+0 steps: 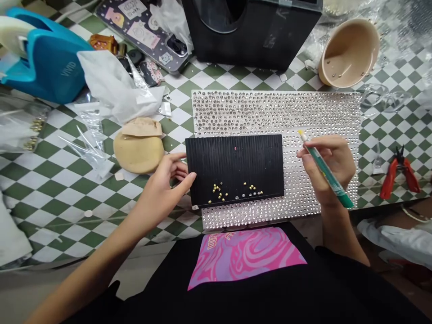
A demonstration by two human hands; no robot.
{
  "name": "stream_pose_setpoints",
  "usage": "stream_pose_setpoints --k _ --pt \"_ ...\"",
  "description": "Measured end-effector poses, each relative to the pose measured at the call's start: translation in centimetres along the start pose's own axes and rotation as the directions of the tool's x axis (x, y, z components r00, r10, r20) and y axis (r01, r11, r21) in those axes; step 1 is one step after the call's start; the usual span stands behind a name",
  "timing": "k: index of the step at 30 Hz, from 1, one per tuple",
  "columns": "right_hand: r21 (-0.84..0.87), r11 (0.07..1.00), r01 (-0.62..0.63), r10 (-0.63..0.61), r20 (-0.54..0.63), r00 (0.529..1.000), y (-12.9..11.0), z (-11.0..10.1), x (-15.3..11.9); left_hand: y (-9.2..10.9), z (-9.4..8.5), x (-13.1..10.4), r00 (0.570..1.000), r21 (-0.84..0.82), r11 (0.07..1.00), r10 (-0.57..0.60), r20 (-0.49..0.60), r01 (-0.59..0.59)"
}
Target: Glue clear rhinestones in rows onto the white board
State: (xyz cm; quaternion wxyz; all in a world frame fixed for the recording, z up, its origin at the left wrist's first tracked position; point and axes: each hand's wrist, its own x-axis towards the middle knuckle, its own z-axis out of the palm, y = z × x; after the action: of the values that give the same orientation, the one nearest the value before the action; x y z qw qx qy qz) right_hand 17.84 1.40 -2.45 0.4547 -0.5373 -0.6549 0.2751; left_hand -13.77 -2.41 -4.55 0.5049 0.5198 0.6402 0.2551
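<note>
My left hand [170, 180] grips the left edge of a black ridged tray [232, 166], its thumb on top and the fingers curled at the side. Small gold and clear rhinestones [218, 190] lie scattered along the tray's near part. Between the thumb and fingers of my right hand [327, 166] is a green pen-shaped picker [326, 173], its yellow tip pointing up and left, right of the tray. Beneath both lies a white sheet covered in rows of rhinestones [232, 108]; the tray hides part of its middle.
A black box [249, 45] stands at the back, with a tilted beige cup [349, 54] to its right. Red-handled pliers [400, 173] lie at the right. Leftward are a round yellowish pad [138, 148], a phone case [145, 31], plastic bags and a blue tape dispenser [50, 63].
</note>
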Motion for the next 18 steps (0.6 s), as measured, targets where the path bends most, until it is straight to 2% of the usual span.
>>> stream_pose_setpoints --k 4,8,11,14,18 --pt "0.02 1.0 0.003 -0.003 0.003 1.0 0.5 -0.4 0.3 1.0 -0.4 0.2 0.967 -0.224 0.941 -0.245 0.076 0.255" --pt "0.039 0.999 0.015 -0.014 -0.014 1.0 0.8 -0.9 0.5 1.8 -0.7 0.1 0.929 -0.364 0.855 -0.341 0.144 0.37" --pt "0.063 0.998 0.013 -0.008 -0.078 0.997 1.2 -1.4 0.7 2.4 -0.6 -0.1 0.923 -0.375 0.843 -0.348 0.168 0.386" --pt "0.081 0.994 0.076 -0.064 -0.143 0.988 1.5 -1.8 1.0 3.0 0.0 0.0 0.926 -0.369 0.851 -0.322 0.196 0.374" --pt "0.054 0.99 0.131 -0.121 -0.157 0.98 1.4 -2.2 1.3 3.5 1.3 1.0 0.946 -0.338 0.886 -0.273 0.173 0.318"
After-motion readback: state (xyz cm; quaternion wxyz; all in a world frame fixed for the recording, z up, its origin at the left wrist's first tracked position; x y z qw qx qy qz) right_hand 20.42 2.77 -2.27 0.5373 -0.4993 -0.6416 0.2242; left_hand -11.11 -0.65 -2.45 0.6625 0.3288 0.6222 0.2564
